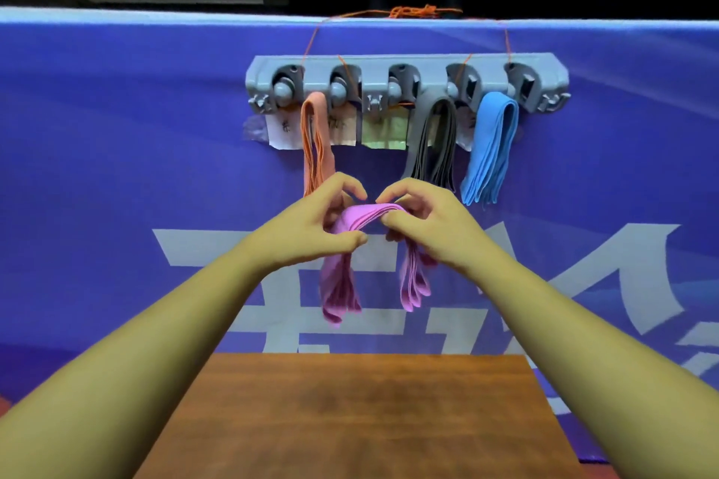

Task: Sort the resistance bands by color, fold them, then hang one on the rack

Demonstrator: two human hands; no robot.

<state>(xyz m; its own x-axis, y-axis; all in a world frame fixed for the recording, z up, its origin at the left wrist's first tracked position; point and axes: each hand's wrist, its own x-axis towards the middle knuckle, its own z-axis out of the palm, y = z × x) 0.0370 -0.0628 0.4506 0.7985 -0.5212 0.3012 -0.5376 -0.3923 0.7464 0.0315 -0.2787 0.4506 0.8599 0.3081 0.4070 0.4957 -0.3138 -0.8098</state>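
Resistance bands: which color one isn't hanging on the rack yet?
The pink resistance band: the left hand and right hand hold it below the rack, while the orange band, grey band and blue band hang from it.

Middle hook free, orange band left, gray band right

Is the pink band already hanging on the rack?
No: the left hand and right hand hold the folded pink band below the rack, off its hooks.
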